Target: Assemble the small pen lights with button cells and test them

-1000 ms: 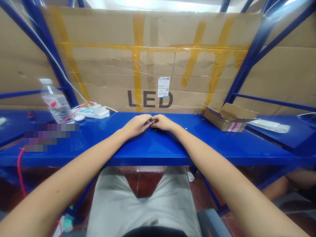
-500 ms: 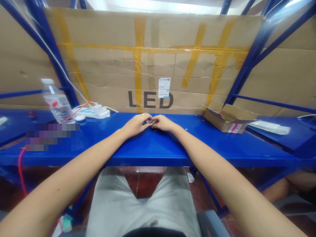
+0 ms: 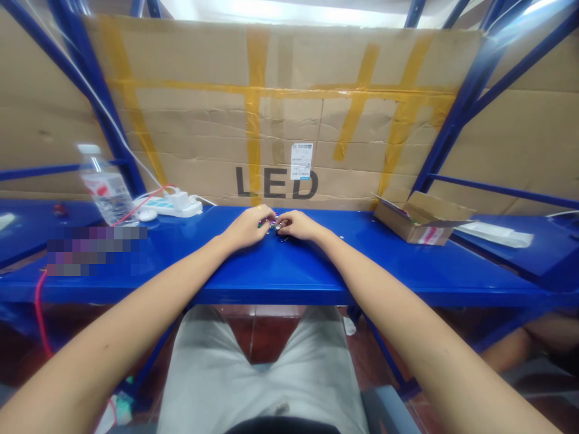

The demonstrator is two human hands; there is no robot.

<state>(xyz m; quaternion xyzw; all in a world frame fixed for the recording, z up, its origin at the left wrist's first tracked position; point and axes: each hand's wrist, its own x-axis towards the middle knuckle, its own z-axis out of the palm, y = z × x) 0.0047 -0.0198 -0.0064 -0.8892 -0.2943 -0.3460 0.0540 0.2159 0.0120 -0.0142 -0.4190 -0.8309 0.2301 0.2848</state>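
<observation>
Both my hands rest on the blue metal shelf [image 3: 280, 271] near its back edge, fingertips meeting. My left hand [image 3: 248, 228] and my right hand [image 3: 298, 225] are both closed in a pinch on a tiny part [image 3: 273, 224] with green and purple bits, too small to name. It sits between the fingertips just above the shelf surface. My forearms stretch over my lap in light trousers.
A taped cardboard sheet [image 3: 280, 114] marked LED stands behind the shelf. A water bottle [image 3: 105, 188] and a white power strip [image 3: 172, 206] with red and white cables lie at the left. An open small cardboard box [image 3: 418, 216] sits at the right, white packaging [image 3: 495, 234] beyond it.
My hands stay together at the same spot; only the fingers shift slightly on the tiny part.
</observation>
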